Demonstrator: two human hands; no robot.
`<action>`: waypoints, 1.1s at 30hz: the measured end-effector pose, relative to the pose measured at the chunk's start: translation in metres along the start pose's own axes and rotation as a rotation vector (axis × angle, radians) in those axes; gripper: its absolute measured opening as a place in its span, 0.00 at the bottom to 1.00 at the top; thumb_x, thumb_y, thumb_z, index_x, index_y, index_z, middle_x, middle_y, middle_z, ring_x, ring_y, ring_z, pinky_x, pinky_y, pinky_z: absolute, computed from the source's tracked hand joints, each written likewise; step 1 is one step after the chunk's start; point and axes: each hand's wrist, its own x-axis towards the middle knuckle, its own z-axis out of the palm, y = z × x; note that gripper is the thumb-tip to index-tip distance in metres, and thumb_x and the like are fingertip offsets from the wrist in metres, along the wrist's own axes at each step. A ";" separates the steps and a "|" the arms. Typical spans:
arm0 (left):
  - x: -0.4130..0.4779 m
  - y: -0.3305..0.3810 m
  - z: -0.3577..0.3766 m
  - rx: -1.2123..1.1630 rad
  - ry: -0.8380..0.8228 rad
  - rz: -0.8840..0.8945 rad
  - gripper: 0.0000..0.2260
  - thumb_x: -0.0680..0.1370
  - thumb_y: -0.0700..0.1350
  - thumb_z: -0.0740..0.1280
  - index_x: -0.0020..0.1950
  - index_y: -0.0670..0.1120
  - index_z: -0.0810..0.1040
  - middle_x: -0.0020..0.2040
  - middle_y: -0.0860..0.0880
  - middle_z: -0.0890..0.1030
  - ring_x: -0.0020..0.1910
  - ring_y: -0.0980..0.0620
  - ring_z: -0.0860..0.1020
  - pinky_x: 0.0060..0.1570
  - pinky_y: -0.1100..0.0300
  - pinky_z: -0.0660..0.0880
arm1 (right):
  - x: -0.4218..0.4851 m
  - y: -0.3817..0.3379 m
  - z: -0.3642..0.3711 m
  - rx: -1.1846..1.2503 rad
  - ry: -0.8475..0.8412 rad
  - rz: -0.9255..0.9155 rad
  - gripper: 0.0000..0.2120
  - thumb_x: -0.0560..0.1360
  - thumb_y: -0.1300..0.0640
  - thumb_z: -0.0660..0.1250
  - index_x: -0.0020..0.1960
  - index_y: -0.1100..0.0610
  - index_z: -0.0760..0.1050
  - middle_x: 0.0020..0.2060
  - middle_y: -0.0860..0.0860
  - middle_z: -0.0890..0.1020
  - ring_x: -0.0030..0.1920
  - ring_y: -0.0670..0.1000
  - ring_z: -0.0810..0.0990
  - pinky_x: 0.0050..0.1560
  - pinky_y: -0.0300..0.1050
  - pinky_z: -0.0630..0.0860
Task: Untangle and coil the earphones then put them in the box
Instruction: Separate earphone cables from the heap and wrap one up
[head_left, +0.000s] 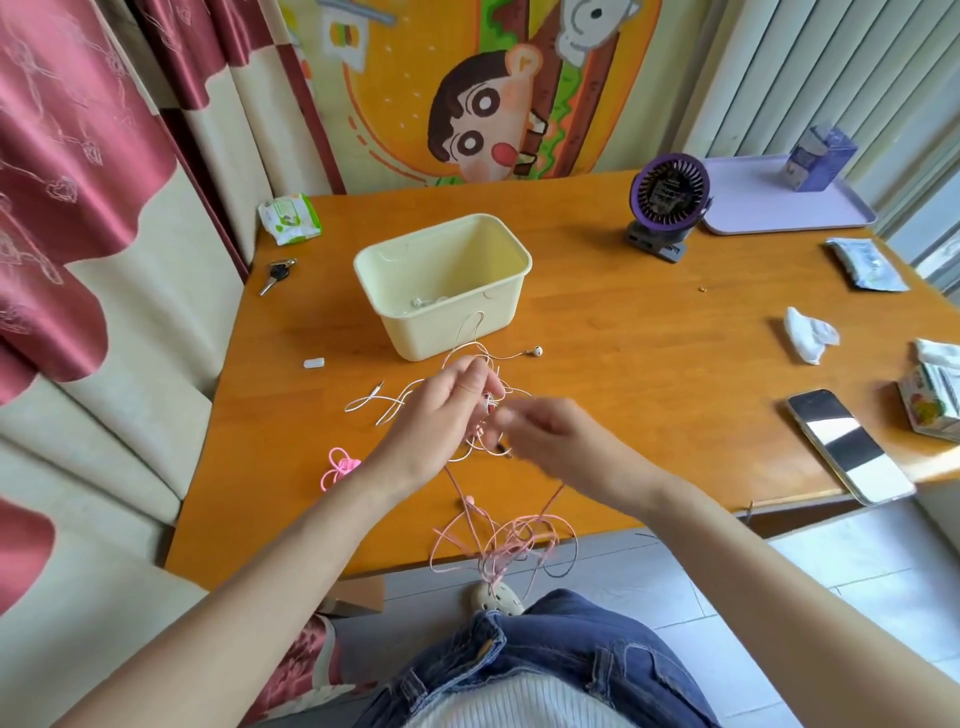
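Holding a tangle (485, 415) of white and pink earphone cords above the table (649, 338), the left hand (447, 410) pinches the knot with curled fingers. The right hand (550, 436) meets the tangle from the other side. It is blurred, so whether it grips a cord cannot be told.

- Cord run: one white strand rises toward the box (498, 317). Another ends in an earbud (535, 352) on the table just beside the box. A third trails left to a plug (376, 388).
- Pink loops (509, 545) hang from the hands past the near table edge, in front of the person's jeans.
- Box: cream, open, upright, just behind the hands. A white earphone (422, 301) lies inside.
- Left of the hands: a pink coil (337, 467), a small white piece (314, 362), keys (278, 275) and a wipes pack (288, 218).
- Right side, well apart from the tangle: a fan (667, 200), a tray (753, 218) bearing a carton (821, 158), a packet (865, 262), a tissue (808, 332) and a phone (847, 447).

The hands partly hide the knot.
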 end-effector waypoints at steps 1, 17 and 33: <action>0.000 0.000 -0.003 -0.030 -0.068 -0.047 0.17 0.82 0.51 0.51 0.43 0.44 0.74 0.27 0.53 0.68 0.20 0.60 0.62 0.22 0.70 0.59 | 0.003 0.004 -0.008 -0.044 0.151 0.006 0.14 0.81 0.57 0.56 0.40 0.54 0.75 0.26 0.43 0.65 0.25 0.41 0.61 0.27 0.32 0.60; 0.006 -0.002 -0.022 0.125 -0.119 0.019 0.11 0.81 0.46 0.58 0.47 0.45 0.78 0.25 0.56 0.65 0.26 0.57 0.63 0.29 0.64 0.65 | 0.014 0.031 -0.079 -0.462 0.741 0.215 0.13 0.80 0.58 0.56 0.61 0.57 0.74 0.49 0.53 0.79 0.43 0.51 0.77 0.42 0.43 0.71; 0.034 -0.011 -0.025 0.149 -0.125 -0.035 0.10 0.82 0.40 0.55 0.45 0.48 0.74 0.30 0.55 0.67 0.30 0.55 0.65 0.33 0.59 0.63 | 0.056 -0.010 -0.058 -0.632 0.313 -0.017 0.10 0.78 0.54 0.61 0.42 0.49 0.79 0.26 0.44 0.73 0.26 0.46 0.68 0.29 0.39 0.62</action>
